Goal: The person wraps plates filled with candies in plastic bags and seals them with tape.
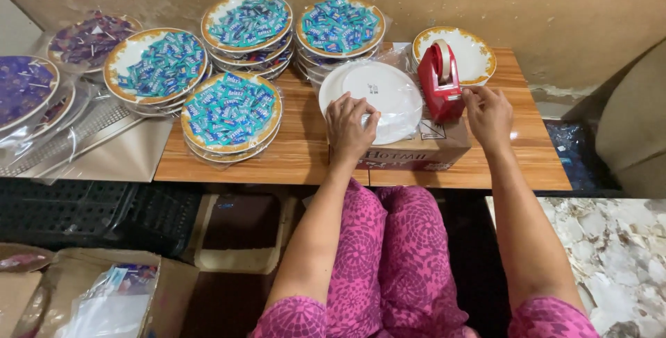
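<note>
On table (291, 154), red tape dispenser (440, 81) points away.

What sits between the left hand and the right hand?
In the head view, the wrapped white plate under the left hand and the red tape dispenser, which the right hand touches.

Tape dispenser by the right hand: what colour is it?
Red, seen in the head view: tape dispenser, touched by right hand.
</note>
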